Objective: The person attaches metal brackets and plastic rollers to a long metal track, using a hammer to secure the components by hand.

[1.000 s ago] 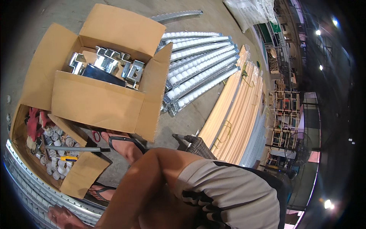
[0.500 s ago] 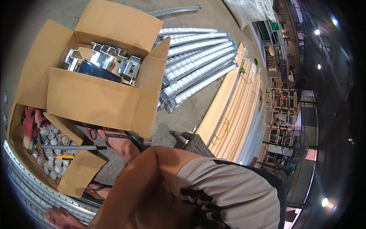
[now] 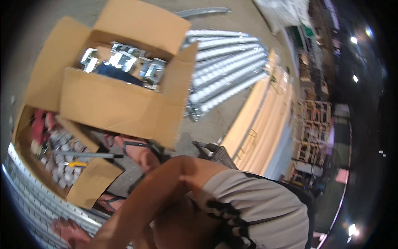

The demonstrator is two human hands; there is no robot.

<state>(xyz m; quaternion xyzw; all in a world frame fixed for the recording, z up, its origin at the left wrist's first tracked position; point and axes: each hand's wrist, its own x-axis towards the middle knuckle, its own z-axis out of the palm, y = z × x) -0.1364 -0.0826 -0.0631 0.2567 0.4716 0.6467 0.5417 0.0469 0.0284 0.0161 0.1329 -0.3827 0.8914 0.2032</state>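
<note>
My right arm point(image 3: 141, 203) comes from a grey short sleeve and bends at the elbow. My right hand point(image 3: 70, 233), blurred, lies at the lower left on or just over long perforated metal channels point(image 3: 25, 195); its fingers look loosely spread, with nothing visible in them. My left hand is out of sight. Beside the channels stands a small cardboard box point(image 3: 93, 184) of white plastic pieces point(image 3: 62, 170). Across that box rests a grey rod point(image 3: 89, 155), with a yellow-handled tool point(image 3: 76, 164) below it. Red cloth point(image 3: 39, 126), perhaps gloves, lies inside.
A large cardboard box point(image 3: 120, 106) with shiny metal brackets point(image 3: 124, 58) stands beyond my sandalled feet point(image 3: 139, 153). Roller tracks point(image 3: 228, 64) fan out to its right. Wrapped pale lengths point(image 3: 257, 124) lie beside them, near a wicker chair point(image 3: 219, 153). A white sack point(image 3: 284, 14) stands far back.
The view has shifted, so the boxes and tracks sit further right in the picture, and it is blurred. My right hand stays by the metal channels.
</note>
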